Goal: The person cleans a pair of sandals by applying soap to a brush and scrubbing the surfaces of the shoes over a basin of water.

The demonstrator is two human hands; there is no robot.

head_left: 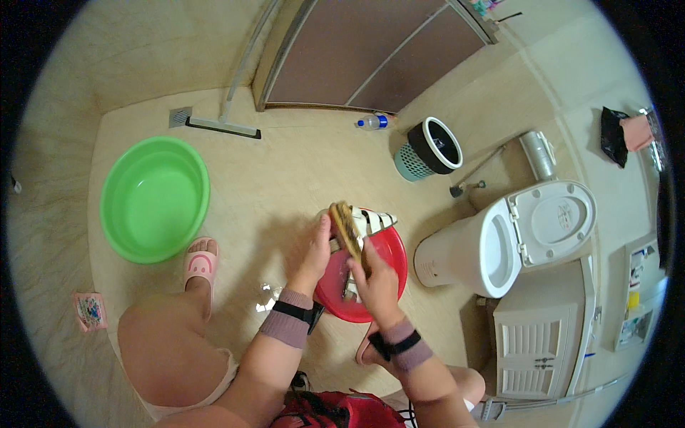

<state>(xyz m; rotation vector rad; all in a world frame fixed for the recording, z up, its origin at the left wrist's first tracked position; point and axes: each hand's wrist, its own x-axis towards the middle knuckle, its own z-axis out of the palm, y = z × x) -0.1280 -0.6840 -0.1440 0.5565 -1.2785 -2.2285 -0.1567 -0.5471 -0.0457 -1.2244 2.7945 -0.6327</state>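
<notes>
Both my hands are in front of me over a red basin (397, 265) on the floor. Between them is a shoe (345, 227), tilted, its tan and dark-brown sole turned up toward me. White material with black stripes shows just beyond the sole; where the two join is hard to make out. My left hand (314, 246) is closed along the sole's left side, fingertips partly hidden. Around the sole's near end, my right hand (377, 285) is closed, slightly blurred. Another white-and-black piece (350, 287) lies in the basin, partly covered by my right hand.
A green basin (155, 200) stands at the left, a floor squeegee (222, 127) beyond it. Farther off are a bottle (372, 122) and a bin (417, 160). At the right stand a toilet (457, 250) and a white cabinet (535, 342). A pink packet (90, 312) lies far left.
</notes>
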